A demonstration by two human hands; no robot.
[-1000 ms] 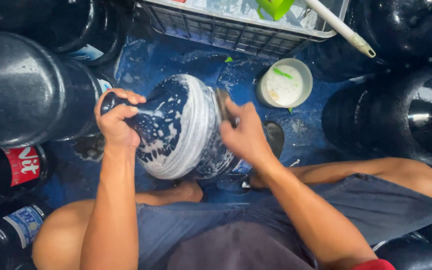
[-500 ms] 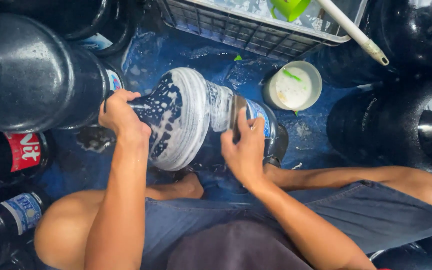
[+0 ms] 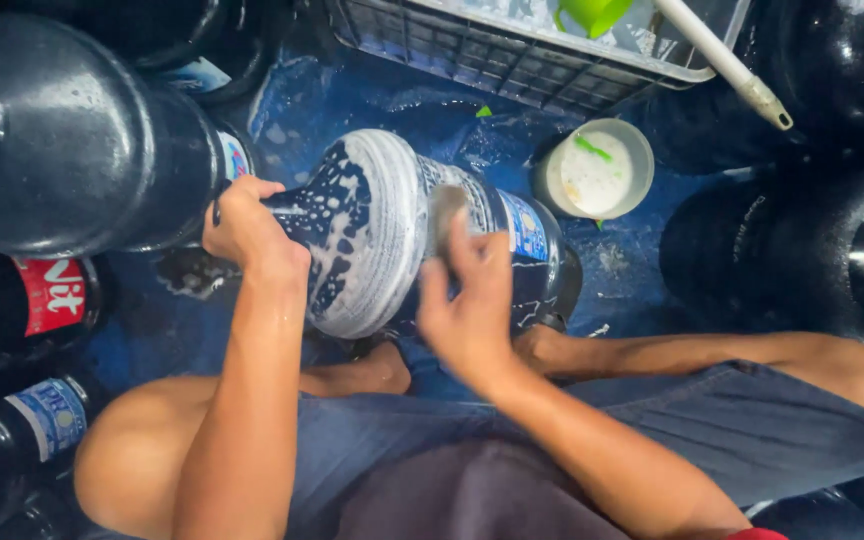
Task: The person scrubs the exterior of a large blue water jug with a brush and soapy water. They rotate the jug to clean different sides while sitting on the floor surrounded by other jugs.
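A large dark-blue water jug, streaked with white soap foam, lies on its side on the wet blue floor between my knees. My left hand grips its neck at the left end. My right hand presses a small grey scrubbing pad flat against the ribbed body of the jug, just left of its blue and white label. My bare legs and blue shorts fill the bottom of the view.
Several more dark water jugs crowd the left side, and others stand at the right. A small white tub of soapy water sits beside the jug. A grey plastic crate with a white pipe is at the top.
The jug has rolled so its label shows more. My right hand slid from the jug's right side up onto its ribbed body with the pad. My left hand keeps the neck.
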